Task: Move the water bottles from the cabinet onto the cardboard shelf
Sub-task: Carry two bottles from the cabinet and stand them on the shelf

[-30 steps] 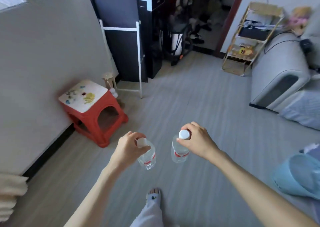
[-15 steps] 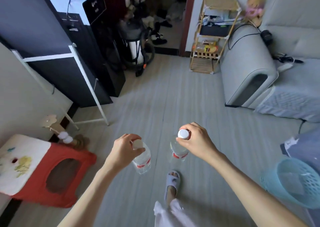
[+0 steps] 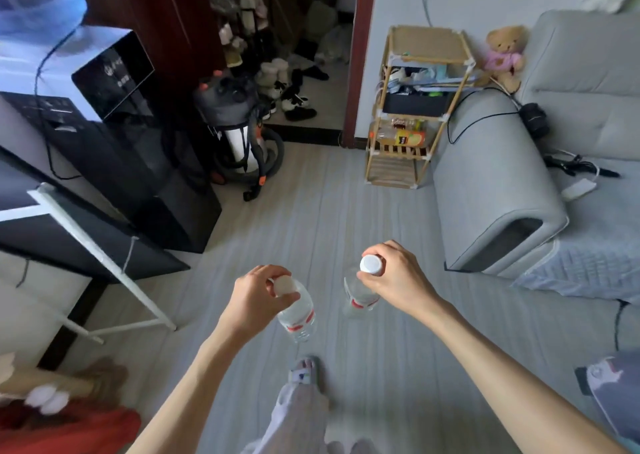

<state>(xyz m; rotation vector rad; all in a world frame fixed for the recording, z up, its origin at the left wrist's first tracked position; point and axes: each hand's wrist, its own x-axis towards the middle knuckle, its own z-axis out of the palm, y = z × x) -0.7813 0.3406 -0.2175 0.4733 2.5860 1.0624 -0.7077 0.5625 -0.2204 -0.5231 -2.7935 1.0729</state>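
So you are mid-carry, with a bottle in each hand. Your left hand (image 3: pixel 254 297) curls its fingers round the neck and cap of the left bottle (image 3: pixel 298 315), which hangs below it over the floor (image 3: pixel 311 211). Your right hand (image 3: pixel 398 280) pinches the right bottle (image 3: pixel 356 294) just under its white cap, and that one hangs down too. The two bottles are near each other but apart, both clear with a red band.

The picking-up looks done for this pair; neither is placed yet. The shelf (image 3: pixel 420 103) stands well ahead of you, against the wall beside the sofa (image 3: pixel 495 183), so what remains is the walk across and the setting down. Its top board looks bare from here. The tiers below hold a dark box, papers and drink packs; how much room they leave is hard to judge.

The cabinet is not something I can pick out with certainty here, so I cannot tell whether more bottles wait there. Judge the task as under way, with at least these two yet to land.
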